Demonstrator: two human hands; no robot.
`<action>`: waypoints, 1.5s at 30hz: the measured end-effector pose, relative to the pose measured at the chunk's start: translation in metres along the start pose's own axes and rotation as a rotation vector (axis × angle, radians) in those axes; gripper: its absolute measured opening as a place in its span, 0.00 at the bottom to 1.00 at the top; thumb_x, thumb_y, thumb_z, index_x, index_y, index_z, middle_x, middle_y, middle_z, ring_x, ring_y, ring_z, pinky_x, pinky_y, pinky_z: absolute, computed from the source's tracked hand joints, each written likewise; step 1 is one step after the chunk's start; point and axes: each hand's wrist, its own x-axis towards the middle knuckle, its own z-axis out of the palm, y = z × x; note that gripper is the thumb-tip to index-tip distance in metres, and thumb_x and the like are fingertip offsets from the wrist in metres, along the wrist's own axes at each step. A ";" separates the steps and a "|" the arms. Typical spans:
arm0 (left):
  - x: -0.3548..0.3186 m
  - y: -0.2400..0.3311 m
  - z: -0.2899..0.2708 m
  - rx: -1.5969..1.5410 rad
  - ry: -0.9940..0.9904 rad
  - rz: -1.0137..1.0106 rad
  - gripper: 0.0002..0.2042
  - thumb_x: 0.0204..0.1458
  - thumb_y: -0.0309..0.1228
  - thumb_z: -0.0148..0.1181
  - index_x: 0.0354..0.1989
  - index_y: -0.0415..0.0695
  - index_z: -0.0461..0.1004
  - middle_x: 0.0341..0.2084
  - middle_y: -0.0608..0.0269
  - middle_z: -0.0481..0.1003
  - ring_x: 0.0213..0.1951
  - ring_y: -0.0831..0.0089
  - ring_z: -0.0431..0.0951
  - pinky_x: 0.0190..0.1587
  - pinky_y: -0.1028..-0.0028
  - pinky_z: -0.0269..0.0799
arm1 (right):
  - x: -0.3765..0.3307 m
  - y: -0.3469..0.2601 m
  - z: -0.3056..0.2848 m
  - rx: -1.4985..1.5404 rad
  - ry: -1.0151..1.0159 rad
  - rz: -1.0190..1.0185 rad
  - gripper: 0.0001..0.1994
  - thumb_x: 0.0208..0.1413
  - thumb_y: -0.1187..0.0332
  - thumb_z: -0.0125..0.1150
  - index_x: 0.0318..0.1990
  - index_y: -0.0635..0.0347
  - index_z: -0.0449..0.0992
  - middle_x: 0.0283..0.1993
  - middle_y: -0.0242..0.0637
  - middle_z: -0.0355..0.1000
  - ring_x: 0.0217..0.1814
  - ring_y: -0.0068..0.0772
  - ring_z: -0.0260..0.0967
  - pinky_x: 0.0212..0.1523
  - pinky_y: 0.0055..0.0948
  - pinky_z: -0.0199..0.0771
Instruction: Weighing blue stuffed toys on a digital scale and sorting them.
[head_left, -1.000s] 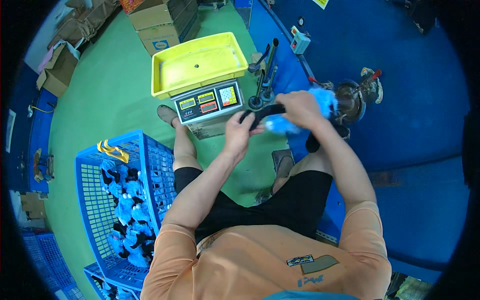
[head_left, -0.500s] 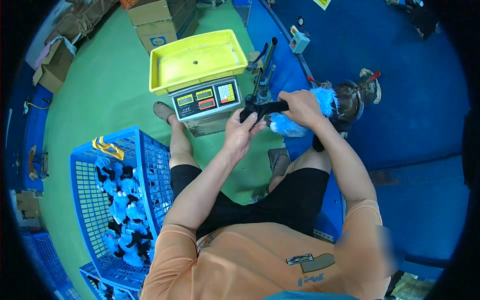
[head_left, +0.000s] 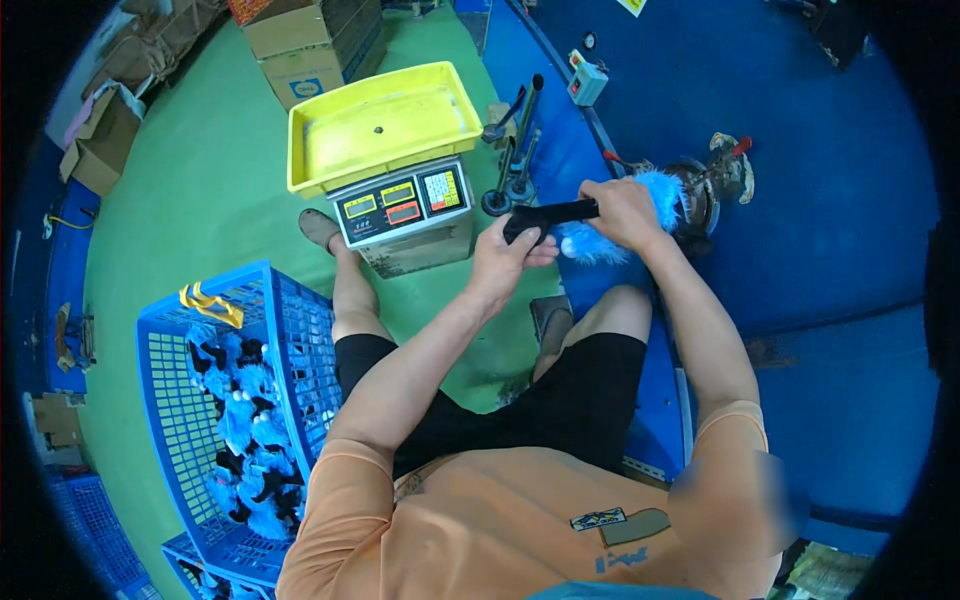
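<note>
Two big things fill the scene: a blue tabletop [head_left: 830,250] on the right and a green floor [head_left: 210,220] bearing a blue plastic crate [head_left: 290,330] of blue-and-black plush pieces; ahead stands a weighing scale [head_left: 405,205] with a yellow tray [head_left: 380,125]. Smaller, above the tabletop's edge, the right hand [head_left: 622,212] closes its grip around a fluffy blue plush toy [head_left: 600,240]; the left hand [head_left: 505,262] pinches the toy's black part [head_left: 550,215].
</note>
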 end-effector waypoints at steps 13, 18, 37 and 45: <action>0.012 0.044 -0.001 0.263 -0.032 -0.034 0.12 0.63 0.25 0.57 0.52 0.33 0.68 0.35 0.53 0.78 0.40 0.66 0.84 0.44 0.76 0.82 | -0.001 0.005 0.001 -0.076 -0.036 0.075 0.10 0.46 0.66 0.67 0.37 0.52 0.78 0.33 0.37 0.80 0.38 0.48 0.76 0.42 0.44 0.72; 0.006 0.050 0.000 0.300 0.056 -0.003 0.14 0.62 0.26 0.59 0.52 0.32 0.68 0.37 0.53 0.78 0.40 0.66 0.84 0.42 0.77 0.82 | 0.003 -0.002 0.002 0.041 -0.012 -0.071 0.14 0.44 0.66 0.70 0.41 0.53 0.78 0.36 0.40 0.81 0.40 0.50 0.77 0.42 0.46 0.74; -0.021 0.041 -0.013 0.154 0.228 0.108 0.12 0.61 0.26 0.60 0.49 0.33 0.71 0.34 0.52 0.79 0.35 0.68 0.84 0.38 0.77 0.81 | 0.010 -0.034 -0.002 -0.002 0.022 -0.092 0.11 0.45 0.67 0.68 0.36 0.55 0.75 0.32 0.42 0.80 0.37 0.53 0.76 0.39 0.47 0.73; -0.022 0.042 -0.024 0.173 0.236 0.160 0.11 0.62 0.27 0.59 0.48 0.34 0.70 0.34 0.53 0.78 0.35 0.66 0.84 0.37 0.76 0.81 | 0.016 -0.051 -0.011 -0.022 -0.079 -0.073 0.15 0.43 0.67 0.70 0.40 0.52 0.78 0.33 0.40 0.80 0.37 0.51 0.76 0.39 0.45 0.74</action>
